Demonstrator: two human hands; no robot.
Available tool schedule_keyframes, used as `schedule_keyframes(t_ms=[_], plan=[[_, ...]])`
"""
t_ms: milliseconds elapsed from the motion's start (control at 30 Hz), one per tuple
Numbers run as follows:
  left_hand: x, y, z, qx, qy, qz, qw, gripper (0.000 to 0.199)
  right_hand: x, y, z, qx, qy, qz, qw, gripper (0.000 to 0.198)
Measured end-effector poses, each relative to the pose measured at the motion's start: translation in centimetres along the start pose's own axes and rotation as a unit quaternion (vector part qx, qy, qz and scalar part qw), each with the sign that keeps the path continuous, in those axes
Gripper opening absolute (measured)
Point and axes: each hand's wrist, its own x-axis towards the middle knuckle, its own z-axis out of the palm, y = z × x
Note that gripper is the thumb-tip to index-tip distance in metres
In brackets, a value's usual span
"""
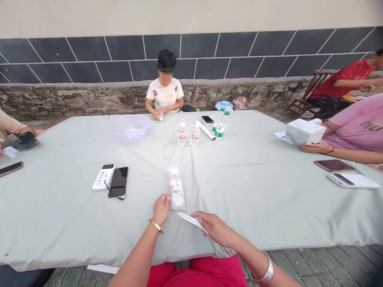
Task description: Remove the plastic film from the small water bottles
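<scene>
A small bottle [176, 188] wrapped in clear bubble wrap lies on the cloth in front of me, with a red and white label showing through. My left hand [162, 208], with a gold bracelet at the wrist, is closed at the wrap's lower left edge. From the right, my right hand [214, 228] grips a narrow, flat white tool [190, 220], its kind unclear. The tool's tip points at the near end of the wrapped bottle, just short of it. My right fingers partly hide the tool's back end.
A grey-green cloth [239, 199] covers the table. To the left lie a power bank [103, 177] and a phone [118, 182]. Farther back are a purple basin [131, 129], small bottles [182, 134], and green-capped bottles [222, 126]. A co-worker at right holds a white box [304, 131].
</scene>
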Motion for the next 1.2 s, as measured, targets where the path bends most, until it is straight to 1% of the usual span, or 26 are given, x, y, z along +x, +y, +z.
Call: schedule_keyframes(t_ms=[33,67,100,133,167,200,233,267,300,367,400,433,467,500,567,600,667,733,800,833,900,967,1000,1067,1133,1200], plan=[[0.0,0.1,-0.1,-0.001,-0.003,-0.005,1.0,0.03,-0.1,0.1,-0.7,0.023,-0.038,0.007,0.999,0.036],[0.1,0.1,-0.1,0.0,-0.005,-0.009,1.0,0.03,0.3,0.2,-1.4,0.044,-0.051,0.017,0.998,0.037],[0.1,0.2,-0.1,0.003,-0.007,-0.011,1.0,0.029,1.1,0.4,-2.1,0.059,-0.027,0.031,0.997,0.039],[0.2,0.2,0.0,0.005,-0.007,-0.013,1.0,0.028,2.1,0.7,-2.8,0.061,0.032,0.05,0.996,0.04],[0.2,0.3,0.0,0.008,-0.007,-0.014,1.0,0.027,3.4,1.1,-3.3,0.046,0.112,0.071,0.99,0.041],[0.2,0.3,0.0,0.011,-0.007,-0.015,1.0,0.026,4.7,1.5,-3.7,0.012,0.191,0.094,0.977,0.042],[0.3,0.4,0.0,0.014,-0.007,-0.016,1.0,0.026,5.9,2.0,-4.0,-0.039,0.251,0.114,0.96,0.042],[0.3,0.4,0.0,0.016,-0.006,-0.017,1.0,0.025,6.9,2.4,-4.1,-0.101,0.286,0.129,0.944,0.041],[0.3,0.5,0.0,0.017,-0.005,-0.018,1.0,0.025,7.7,2.8,-4.1,-0.167,0.302,0.136,0.929,0.038],[0.4,0.7,-0.1,0.018,-0.003,-0.019,1.0,0.025,8.5,2.9,-3.5,-0.273,0.316,0.128,0.899,0.032],[0.4,0.8,-0.1,0.018,-0.003,-0.02,1.0,0.026,8.7,2.5,-3.0,-0.301,0.326,0.114,0.889,0.03],[0.5,0.9,-0.1,0.018,-0.004,-0.02,1.0,0.027,8.8,1.9,-2.4,-0.305,0.333,0.094,0.887,0.028],[0.5,1.1,0.0,0.018,-0.003,-0.021,1.0,0.028,8.9,1.1,-1.7,-0.287,0.331,0.072,0.896,0.028],[0.6,1.3,0.2,0.016,0.001,-0.021,1.0,0.03,9.0,0.2,-1.0,-0.255,0.318,0.051,0.912,0.03],[0.6,1.8,0.7,0.009,0.022,-0.016,1.0,0.034,9.5,-1.7,0.1,-0.193,0.279,0.026,0.94,0.041],[0.5,2.0,1.0,0.002,0.031,-0.011,0.999,0.035,9.9,-2.4,0.4,-0.176,0.263,0.028,0.948,0.049],[0.3,2.5,1.7,-0.013,0.036,0.009,0.999,0.037,10.5,-3.1,0.6,-0.173,0.251,0.056,0.951,0.062],[0.1,3.0,2.3,-0.026,0.016,0.035,0.999,0.043,10.8,-3.0,0.3,-0.178,0.239,0.084,0.951,0.066],[-0.1,3.4,2.6,-0.046,-0.009,0.057,0.997,0.051,10.7,-2.2,-0.2,-0.181,0.232,0.096,0.951,0.061],[-0.1,3.6,2.6,-0.063,-0.022,0.06,0.996,0.052,10.6,-1.7,-0.3,-0.186,0.238,0.095,0.949,0.056],[0.0,3.9,2.6,-0.114,-0.05,0.035,0.992,0.045,10.3,-0.7,-0.4,-0.196,0.268,0.083,0.94,0.044],[0.4,4.2,2.5,-0.153,-0.066,-0.019,0.986,0.035,10.1,0.1,-0.1,-0.195,0.312,0.069,0.927,0.036],[0.7,4.3,2.5,-0.151,-0.064,-0.045,0.985,0.034,10.1,0.4,0.1,-0.187,0.333,0.063,0.922,0.034],[1.3,4.6,2.6,-0.119,-0.048,-0.076,0.989,0.042,10.4,0.9,0.4,-0.151,0.364,0.055,0.917,0.031],[1.9,4.9,2.8,-0.066,-0.029,-0.077,0.994,0.054,11.0,1.1,0.8,-0.097,0.38,0.047,0.919,0.029],[2.2,5.0,3.1,-0.022,-0.018,-0.064,0.998,0.061,11.8,1.2,1.2,-0.045,0.391,0.036,0.919,0.027]])
